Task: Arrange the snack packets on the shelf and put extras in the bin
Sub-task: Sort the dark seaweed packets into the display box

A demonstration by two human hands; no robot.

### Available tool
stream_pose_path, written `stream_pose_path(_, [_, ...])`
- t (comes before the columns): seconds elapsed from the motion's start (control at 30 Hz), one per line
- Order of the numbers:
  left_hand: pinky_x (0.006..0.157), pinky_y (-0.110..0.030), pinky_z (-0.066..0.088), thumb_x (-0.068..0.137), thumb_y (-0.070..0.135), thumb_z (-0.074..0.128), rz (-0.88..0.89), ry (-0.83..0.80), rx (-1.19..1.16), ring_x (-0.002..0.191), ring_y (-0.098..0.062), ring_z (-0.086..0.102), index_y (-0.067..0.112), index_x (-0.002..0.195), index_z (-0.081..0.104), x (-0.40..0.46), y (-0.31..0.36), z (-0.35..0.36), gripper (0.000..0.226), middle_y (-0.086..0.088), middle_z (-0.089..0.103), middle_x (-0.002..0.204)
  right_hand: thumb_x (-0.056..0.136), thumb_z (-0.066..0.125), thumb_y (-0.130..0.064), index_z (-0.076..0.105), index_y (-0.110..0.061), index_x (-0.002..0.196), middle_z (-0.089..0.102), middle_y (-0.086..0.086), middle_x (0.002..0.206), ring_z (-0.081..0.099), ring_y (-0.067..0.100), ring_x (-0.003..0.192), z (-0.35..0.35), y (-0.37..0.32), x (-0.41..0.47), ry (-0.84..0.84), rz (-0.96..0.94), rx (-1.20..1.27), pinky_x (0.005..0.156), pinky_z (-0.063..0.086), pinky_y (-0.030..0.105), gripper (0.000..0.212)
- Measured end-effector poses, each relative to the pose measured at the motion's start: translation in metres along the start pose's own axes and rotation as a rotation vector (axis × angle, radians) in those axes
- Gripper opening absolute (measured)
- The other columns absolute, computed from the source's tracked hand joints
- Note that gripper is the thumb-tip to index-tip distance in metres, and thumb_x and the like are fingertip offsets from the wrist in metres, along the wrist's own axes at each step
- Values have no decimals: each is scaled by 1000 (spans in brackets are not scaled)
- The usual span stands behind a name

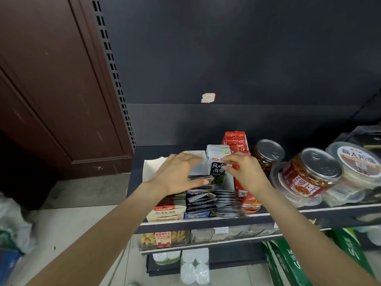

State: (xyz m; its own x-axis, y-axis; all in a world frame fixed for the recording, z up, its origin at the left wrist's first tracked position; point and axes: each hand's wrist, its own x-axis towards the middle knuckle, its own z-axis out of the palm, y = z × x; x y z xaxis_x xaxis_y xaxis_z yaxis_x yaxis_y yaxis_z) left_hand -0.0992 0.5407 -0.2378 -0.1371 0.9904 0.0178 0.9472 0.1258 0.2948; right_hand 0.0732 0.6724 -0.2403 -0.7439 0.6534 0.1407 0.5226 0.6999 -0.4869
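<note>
Jars (309,172) right of red packets (236,141)

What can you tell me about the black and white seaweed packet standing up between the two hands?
The seaweed packet is a glossy, flat pouch with a black front panel bearing white characters, a small red logo above and green at its lower edge. It stands upright at the front of a row of like packets in a white display box on the shelf. The right hand pinches its right edge; the left hand lies open beside it.
</note>
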Motion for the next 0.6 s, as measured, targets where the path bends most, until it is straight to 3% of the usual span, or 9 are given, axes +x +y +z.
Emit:
stream_pose_path(0.13, [109,-28,23,89,58,46,45,-21,3,134,-12,34,29,140,43,-9,7,1,58,8,43,144,86,66,-22,68,-18,111,68,-4,106,59,5,94,-7,-2,-20,-152,-16,17,86,45,18,26])
stream_pose_path(0.27, [106,-34,37,86,61,50,9,-107,-60,130,-16,42,29,140,42,-18,17,0,64,5,45,144,84,69,-24,67,-19,113,69,-3,106,62,6,95,-11,-3,-30,-243,-7,10,91,49,28,30])
stream_pose_path(0.4, [105,-34,38,80,62,58,-10,-179,-96,129,-18,43,30,143,37,-26,21,5,73,4,44,144,83,69,-11,65,-15,118,68,0,113,62,8,102,-10,-2,-37,-348,4,-18,95,48,23,36])
stream_pose_path(0.6, [106,-36,36,80,57,63,-34,-200,-128,129,-18,41,29,145,33,-32,18,12,78,3,42,144,90,58,-8,70,-17,108,69,-2,110,64,14,100,-4,-7,-46,-222,-89,-199,90,50,31,23])
